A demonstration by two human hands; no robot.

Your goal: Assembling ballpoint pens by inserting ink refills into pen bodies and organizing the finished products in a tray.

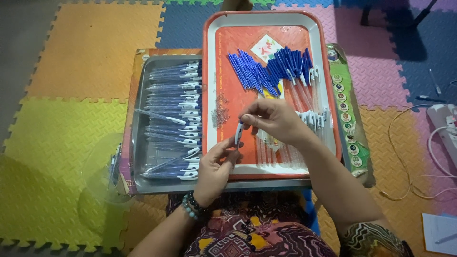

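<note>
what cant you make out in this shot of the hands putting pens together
Head view, the only one:
- Small white-and-blue pen part: mostly covered by fingers of the left hand and right hand.
- Heap of tiny grey pieces on the orange plastic tray: too small to identify.
- Clear round plastic container: see-through and blurred, contents unclear.
- White power strip: cut off by the right edge.

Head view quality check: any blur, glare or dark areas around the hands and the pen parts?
Head view: even, dim indoor light, no harsh shadows; soft glare on the metal tray; pen between left hand and right hand slightly soft; springs too small to resolve; top right corner dark.
</note>
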